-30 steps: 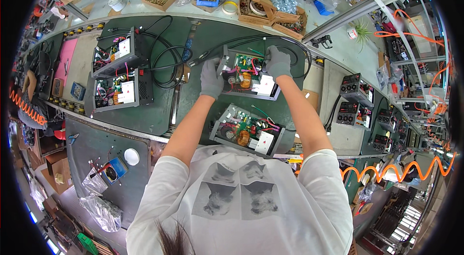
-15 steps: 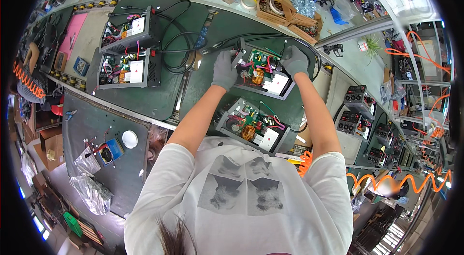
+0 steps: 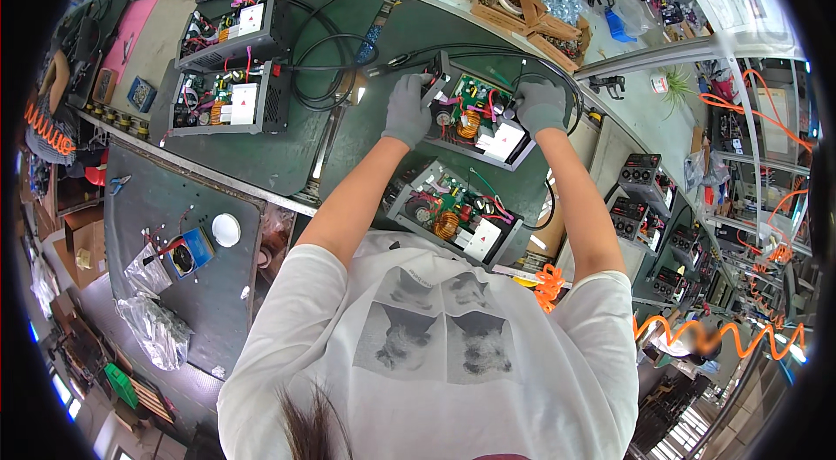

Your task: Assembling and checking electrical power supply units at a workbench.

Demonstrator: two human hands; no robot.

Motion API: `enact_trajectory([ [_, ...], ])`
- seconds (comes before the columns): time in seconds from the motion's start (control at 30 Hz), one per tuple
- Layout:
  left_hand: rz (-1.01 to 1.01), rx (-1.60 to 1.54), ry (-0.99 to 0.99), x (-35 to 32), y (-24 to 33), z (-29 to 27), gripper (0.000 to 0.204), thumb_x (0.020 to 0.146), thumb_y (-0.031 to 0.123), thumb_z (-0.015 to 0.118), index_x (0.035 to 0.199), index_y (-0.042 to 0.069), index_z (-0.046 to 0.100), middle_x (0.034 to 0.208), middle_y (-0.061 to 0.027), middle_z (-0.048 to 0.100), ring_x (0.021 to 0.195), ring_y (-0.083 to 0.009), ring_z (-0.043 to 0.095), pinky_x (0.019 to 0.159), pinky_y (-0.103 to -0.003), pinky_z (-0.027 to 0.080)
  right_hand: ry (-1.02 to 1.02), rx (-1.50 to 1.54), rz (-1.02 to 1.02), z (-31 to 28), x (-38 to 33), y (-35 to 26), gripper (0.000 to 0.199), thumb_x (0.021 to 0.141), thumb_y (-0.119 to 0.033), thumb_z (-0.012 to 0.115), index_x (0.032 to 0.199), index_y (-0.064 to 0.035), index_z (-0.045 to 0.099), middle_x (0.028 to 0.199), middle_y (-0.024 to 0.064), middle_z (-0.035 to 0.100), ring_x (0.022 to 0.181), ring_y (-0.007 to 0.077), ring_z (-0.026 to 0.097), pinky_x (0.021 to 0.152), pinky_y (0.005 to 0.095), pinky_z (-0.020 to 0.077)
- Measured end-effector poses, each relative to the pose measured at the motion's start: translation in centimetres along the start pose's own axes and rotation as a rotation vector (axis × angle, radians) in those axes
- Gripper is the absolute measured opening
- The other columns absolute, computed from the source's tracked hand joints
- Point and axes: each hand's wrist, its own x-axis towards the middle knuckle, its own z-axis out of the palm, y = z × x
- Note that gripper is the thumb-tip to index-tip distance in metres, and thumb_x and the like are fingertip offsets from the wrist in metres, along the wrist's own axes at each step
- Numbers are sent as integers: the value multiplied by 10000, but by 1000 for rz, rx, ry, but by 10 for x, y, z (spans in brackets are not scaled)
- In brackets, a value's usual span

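Near the upper middle of the frame, the gloved left hand (image 3: pixel 407 109) and right hand (image 3: pixel 539 104) are closed around the two ends of an open electronics unit (image 3: pixel 476 122) (green board inside) on the green bench (image 3: pixel 261 155).

a: left hand (image 3: pixel 407 108) and right hand (image 3: pixel 540 104), both gloved, grip the ends of an open power unit (image 3: pixel 477 122) on the green bench (image 3: pixel 261 155).
b: second unit (image 3: pixel 453 218) sits just below it, two more units (image 3: pixel 228 68) further left.
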Motion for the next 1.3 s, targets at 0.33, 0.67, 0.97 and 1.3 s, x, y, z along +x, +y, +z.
enact_trajectory([
  [0.33,1,34,23,4,0,2,455,708,-27,556,1147,93,549,1078,-149,563,1059,-375,534,906,-468,449,186,-109,-247,15,8,11,130,774,-202,699,903,-200,708,924,59,697,989,271,626,868,390,449],
  [0.67,-26,55,-18,2,1,-1,483,701,-22,572,1166,102,534,1100,-138,553,1072,-367,529,919,-463,448,43,312,68,9,18,11,243,735,-151,688,972,-148,633,910,103,708,918,318,670,794,401,518],
  [0.97,-34,41,-35,0,3,-3,495,701,-18,574,1177,110,530,1118,-134,542,1096,-364,519,942,-463,436,136,223,151,23,22,8,197,754,-178,669,943,-125,663,925,137,700,932,345,660,813,407,516],
  [1.3,-30,11,-18,-4,4,-5,482,692,-34,538,1159,84,552,1109,-156,554,1098,-397,519,942,-479,439,-13,265,55,12,14,12,270,717,-180,750,963,-120,657,907,90,714,881,283,680,793,373,518],
])
